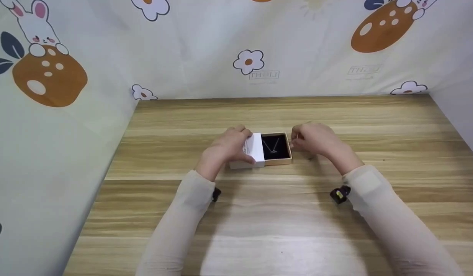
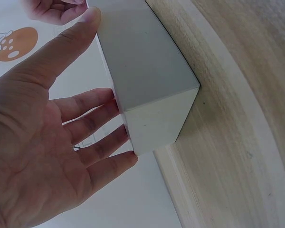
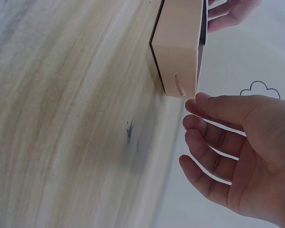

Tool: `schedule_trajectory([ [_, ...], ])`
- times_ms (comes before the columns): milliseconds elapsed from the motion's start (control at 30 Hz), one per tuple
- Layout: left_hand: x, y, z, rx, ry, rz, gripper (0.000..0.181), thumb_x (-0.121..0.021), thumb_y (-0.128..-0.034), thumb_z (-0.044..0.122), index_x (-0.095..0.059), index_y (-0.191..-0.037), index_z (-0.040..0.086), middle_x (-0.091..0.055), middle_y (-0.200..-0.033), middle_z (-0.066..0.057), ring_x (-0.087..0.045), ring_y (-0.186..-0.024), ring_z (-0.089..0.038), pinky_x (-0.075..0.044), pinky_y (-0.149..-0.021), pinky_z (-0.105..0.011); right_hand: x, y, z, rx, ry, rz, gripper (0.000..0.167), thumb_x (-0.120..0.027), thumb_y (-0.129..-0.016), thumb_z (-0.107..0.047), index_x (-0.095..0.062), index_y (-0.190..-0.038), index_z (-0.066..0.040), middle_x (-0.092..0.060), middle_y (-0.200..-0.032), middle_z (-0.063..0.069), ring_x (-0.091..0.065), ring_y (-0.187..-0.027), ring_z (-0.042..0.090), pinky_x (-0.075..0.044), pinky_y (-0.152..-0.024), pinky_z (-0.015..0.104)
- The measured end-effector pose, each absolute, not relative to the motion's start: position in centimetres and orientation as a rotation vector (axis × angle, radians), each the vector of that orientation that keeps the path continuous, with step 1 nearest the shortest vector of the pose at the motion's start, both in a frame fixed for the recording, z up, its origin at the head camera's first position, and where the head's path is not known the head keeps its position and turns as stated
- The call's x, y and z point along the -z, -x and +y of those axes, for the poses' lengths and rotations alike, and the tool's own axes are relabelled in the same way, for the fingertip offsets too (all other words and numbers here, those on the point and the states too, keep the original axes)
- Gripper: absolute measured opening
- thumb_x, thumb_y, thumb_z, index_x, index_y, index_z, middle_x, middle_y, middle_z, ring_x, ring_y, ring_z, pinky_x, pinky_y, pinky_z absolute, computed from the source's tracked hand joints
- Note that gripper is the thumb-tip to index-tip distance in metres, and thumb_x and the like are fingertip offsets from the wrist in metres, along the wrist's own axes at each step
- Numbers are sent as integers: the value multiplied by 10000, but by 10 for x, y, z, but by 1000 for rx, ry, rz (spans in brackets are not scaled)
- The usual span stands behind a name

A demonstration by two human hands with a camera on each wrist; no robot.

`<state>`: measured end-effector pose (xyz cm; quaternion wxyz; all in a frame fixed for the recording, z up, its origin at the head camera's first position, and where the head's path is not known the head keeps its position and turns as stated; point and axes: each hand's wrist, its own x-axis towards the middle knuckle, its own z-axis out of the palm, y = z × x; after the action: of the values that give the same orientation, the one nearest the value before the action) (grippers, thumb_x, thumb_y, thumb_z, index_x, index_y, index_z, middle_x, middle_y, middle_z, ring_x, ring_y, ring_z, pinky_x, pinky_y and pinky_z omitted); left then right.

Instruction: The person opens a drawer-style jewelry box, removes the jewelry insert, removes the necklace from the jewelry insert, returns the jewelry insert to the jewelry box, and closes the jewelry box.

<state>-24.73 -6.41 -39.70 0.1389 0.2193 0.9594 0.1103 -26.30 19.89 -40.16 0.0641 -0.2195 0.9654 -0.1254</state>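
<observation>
A small drawer-style jewelry box lies on the table in the head view, its white sleeve [image 1: 255, 147] slid partly off the tan drawer [image 1: 277, 162]. On black lining in the drawer rests a fine silver-coloured necklace [image 1: 273, 151] with a small pendant. My left hand [image 1: 229, 145] grips the sleeve, thumb at the near edge and fingers across the top toward the far side. My right hand [image 1: 316, 138] is at the drawer's right end. In the right wrist view, its thumb and forefinger pinch close against a small pull tab [image 3: 180, 86] on the drawer's end; the other fingers curl loosely.
The wood-grain table [image 1: 282, 214] extends around the box on every side. Behind it hangs a pale printed cloth [image 1: 205, 46] with flowers and rabbits, which also covers the left side. A dark wrist camera [image 1: 339, 194] sits at the right sleeve cuff.
</observation>
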Motion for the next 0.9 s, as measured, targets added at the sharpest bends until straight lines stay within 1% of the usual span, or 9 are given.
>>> schedule_trajectory([
  [233,398,248,-64,-316,-626,2775,840,-850,-753,446,-500,-1427,87,-532,-1367,-84,-504,-1250,-289,-465,-1067,-422,398,263,198,357,699,2926,91,-643,-922,-152,-720,-941,-106,-734,-885,70,-667,-817,246,-540,-729,469],
  [500,398,247,-65,-336,-622,2775,829,-855,-751,432,-507,-1420,89,-539,-1352,-83,-507,-1250,-286,-465,-1068,-419,396,263,194,366,709,2935,86,-628,-900,-129,-713,-899,-117,-716,-844,47,-632,-771,216,-523,-690,458],
  [667,398,247,-65,-343,-617,2770,828,-859,-746,426,-508,-1418,93,-541,-1336,-82,-508,-1246,-283,-464,-1067,-413,394,263,192,375,697,2940,106,-608,-887,-111,-713,-889,-121,-714,-855,44,-629,-791,223,-528,-711,472],
  [900,397,247,-65,-328,-620,2774,838,-857,-742,438,-504,-1419,92,-539,-1352,-86,-505,-1252,-287,-458,-1076,-419,395,263,188,369,718,2937,89,-637,-908,-151,-717,-926,-117,-734,-906,54,-663,-834,243,-543,-739,476],
])
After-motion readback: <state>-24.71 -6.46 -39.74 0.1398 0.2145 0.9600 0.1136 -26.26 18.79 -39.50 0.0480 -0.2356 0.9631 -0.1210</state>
